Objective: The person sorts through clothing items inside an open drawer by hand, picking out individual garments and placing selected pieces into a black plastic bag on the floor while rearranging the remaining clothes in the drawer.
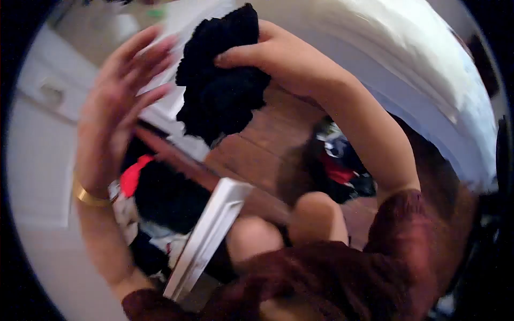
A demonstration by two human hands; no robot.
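Observation:
My right hand (pixel 249 51) grips a black piece of clothing (pixel 222 80) with ruffled edges, its thumb across the front of the cloth. The garment hangs bunched in the air at the upper middle, so its exact kind does not show. Left of it my left hand (pixel 120 93) is raised, with fingers apart and holding nothing, a little blurred by motion. A gold bracelet (pixel 91 195) circles that wrist. Beneath the left arm lie black clothes (pixel 168 192) and a red cloth (pixel 134 175), behind a white panel edge (pixel 209 235) that looks like an open drawer's front.
A pile of dark, red and white items (pixel 342 155) lies on the wooden floor (pixel 257 144), partly behind my right arm. A bed with pale bedding (pixel 417 59) fills the upper right. White cabinet or wall panels (pixel 40 155) stand at the left. My knees (pixel 254 238) are at the bottom middle.

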